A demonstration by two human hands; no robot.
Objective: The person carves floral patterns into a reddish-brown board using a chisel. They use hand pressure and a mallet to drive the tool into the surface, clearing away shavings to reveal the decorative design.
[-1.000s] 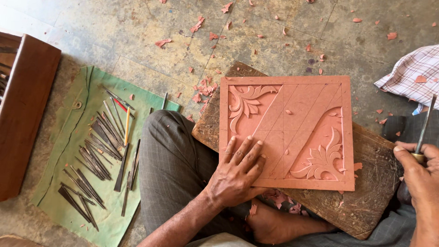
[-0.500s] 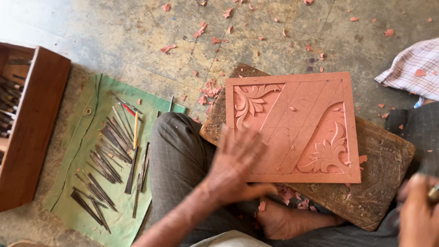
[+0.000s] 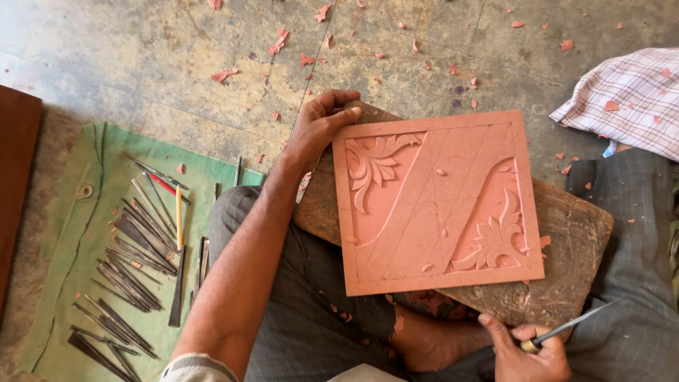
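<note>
The left hand (image 3: 320, 126) curls its fingers over the far-left corner of the carved panel (image 3: 437, 204) on the wooden block (image 3: 566, 240); the right hand (image 3: 527, 354), nearer, pinches a chisel (image 3: 573, 324) below the panel's near edge.

There are no packages, labels, signs or screens here. Nothing with a wrapper, a sticker or a lit display shows anywhere around the carved pink panel (image 3: 437, 201).
</note>
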